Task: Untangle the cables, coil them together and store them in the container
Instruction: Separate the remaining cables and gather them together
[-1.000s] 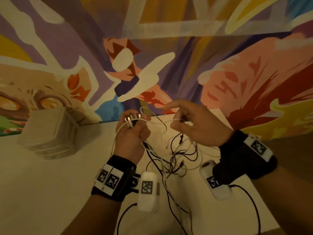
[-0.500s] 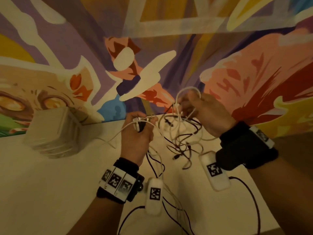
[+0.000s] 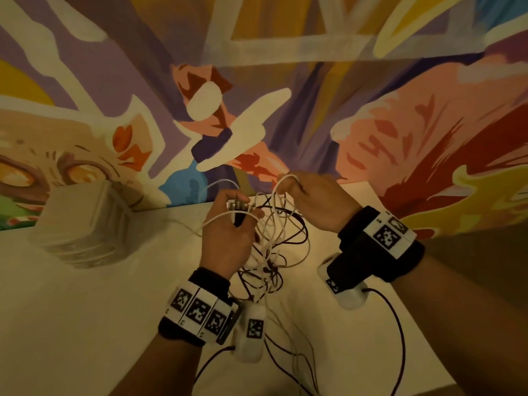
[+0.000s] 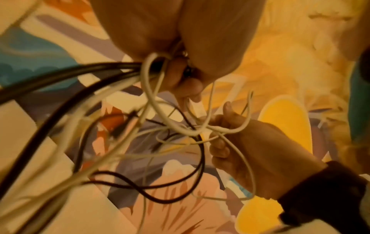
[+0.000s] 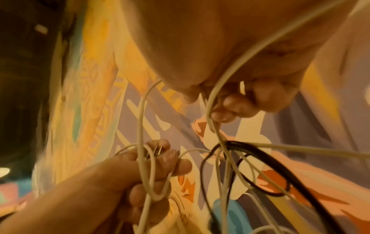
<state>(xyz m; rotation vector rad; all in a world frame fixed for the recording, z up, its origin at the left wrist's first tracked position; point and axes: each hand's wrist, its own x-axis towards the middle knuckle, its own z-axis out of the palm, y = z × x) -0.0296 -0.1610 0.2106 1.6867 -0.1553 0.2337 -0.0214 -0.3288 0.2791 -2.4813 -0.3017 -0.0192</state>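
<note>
Both hands up over worktop (image 3: 85, 324) w/ cables (image 3: 274, 247) strung between them. Left hand (image 3: 228, 238) fist-clamped round a bundle of white + black strands, metal plug ends (image 3: 240, 205) poking out the top by the thumb. Right hand (image 3: 317, 201) fingers curled, pinching a white loop (image 3: 281, 184) lifted above the knot. Rest of the tangle hangs below and between the hands, still knotted, trailing to the near edge. Container (image 3: 83, 224) sits far left on worktop by the wall, well apart from the cables. Mural wall (image 3: 343, 81) behind.
</note>
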